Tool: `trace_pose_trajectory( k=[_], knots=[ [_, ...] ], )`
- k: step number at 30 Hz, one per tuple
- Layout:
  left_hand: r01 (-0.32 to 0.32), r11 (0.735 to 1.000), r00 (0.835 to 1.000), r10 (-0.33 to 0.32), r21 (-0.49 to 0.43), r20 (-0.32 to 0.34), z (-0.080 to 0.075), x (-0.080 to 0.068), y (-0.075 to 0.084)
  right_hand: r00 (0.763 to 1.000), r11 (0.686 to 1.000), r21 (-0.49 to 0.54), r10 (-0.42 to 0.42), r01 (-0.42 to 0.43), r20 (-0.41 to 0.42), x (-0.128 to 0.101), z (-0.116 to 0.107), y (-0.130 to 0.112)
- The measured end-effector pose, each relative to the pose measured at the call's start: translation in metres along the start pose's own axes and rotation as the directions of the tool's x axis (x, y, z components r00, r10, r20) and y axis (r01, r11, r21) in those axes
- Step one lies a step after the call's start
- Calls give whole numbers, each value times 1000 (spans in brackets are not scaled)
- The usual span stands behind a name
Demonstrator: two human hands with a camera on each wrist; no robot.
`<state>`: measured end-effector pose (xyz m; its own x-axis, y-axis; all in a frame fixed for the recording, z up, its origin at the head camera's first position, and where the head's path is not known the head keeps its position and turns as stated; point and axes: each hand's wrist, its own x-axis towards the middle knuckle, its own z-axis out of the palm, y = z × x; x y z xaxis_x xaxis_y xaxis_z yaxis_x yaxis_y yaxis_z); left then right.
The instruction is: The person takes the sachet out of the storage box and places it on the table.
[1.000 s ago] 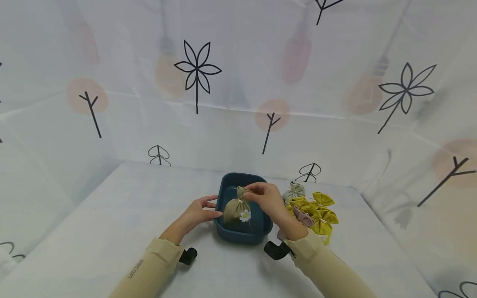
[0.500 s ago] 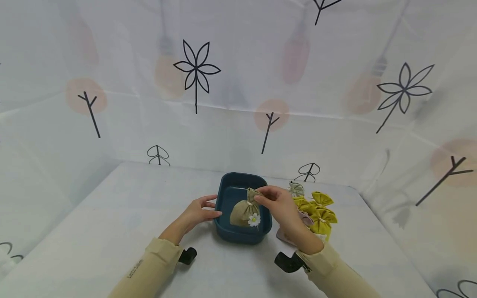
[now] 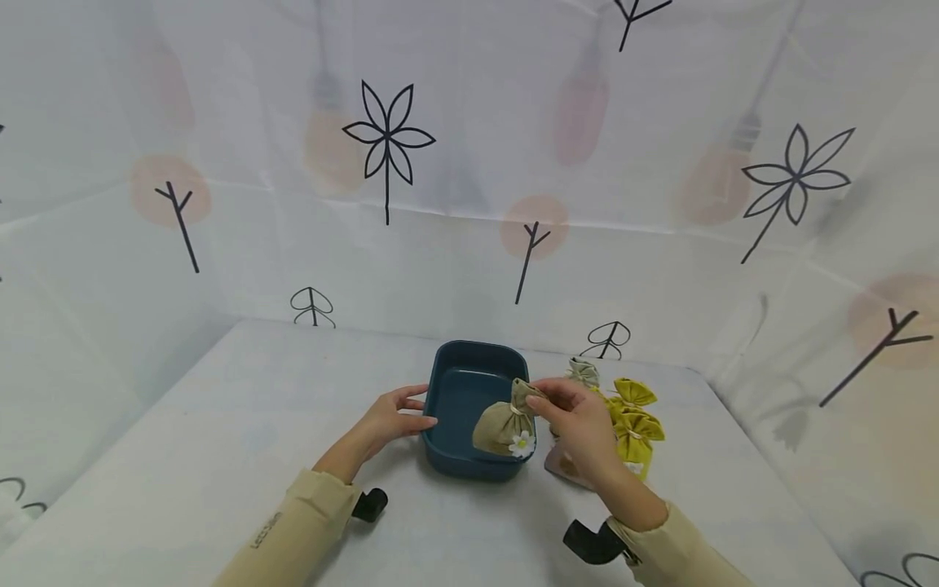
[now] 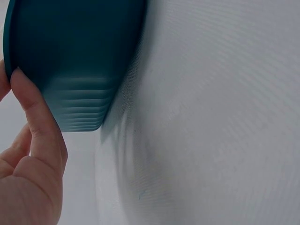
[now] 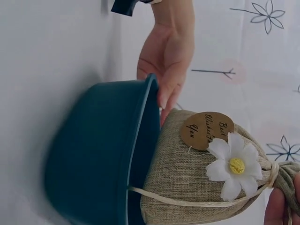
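My right hand [image 3: 587,424] pinches the gathered neck of a tan linen drawstring pouch [image 3: 497,428], which hangs tilted over the right side of a dark blue plastic basin [image 3: 469,467]. The right wrist view shows the pouch's white cloth flower [image 5: 240,180], a round brown tag [image 5: 197,133] with handwriting-style print and a pale cord trailing to the basin rim. At the basin's left side, my left hand [image 3: 389,417] holds the rim between thumb and fingers; in the left wrist view the thumb [image 4: 28,89] sits right at the edge. Part of the right fingers is hidden there.
Right of the basin lies a cluster of yellow pouches [image 3: 638,432], a grey-green pouch [image 3: 584,371] and a pinkish pouch [image 3: 561,465], partly behind my right hand. All stand on a white-covered table [image 3: 293,456] before a printed white curtain [image 3: 469,163].
My right hand has moved right and slightly down with the tan pouch, from mid-basin to the right rim. My left hand and the basin have stayed put.
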<state>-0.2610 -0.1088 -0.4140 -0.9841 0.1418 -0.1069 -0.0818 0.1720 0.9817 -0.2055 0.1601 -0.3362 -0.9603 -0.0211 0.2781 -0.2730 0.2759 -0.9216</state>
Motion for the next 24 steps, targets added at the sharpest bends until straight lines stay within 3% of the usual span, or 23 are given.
trace_pose_trajectory(
  k=[11,19,24],
  knots=[
    [8,1000,1000,-8,-6,4,0,0,0,993,996,40,-70,74,-92,-15,-22,8],
    [6,1000,1000,-6,-8,3,0,0,1,988,999,14,-49,51,-147,-22,-38,14],
    [14,1000,1000,-14,7,-3,0,0,1,983,992,78,-85,98,-160,-27,-48,18]
  ],
)
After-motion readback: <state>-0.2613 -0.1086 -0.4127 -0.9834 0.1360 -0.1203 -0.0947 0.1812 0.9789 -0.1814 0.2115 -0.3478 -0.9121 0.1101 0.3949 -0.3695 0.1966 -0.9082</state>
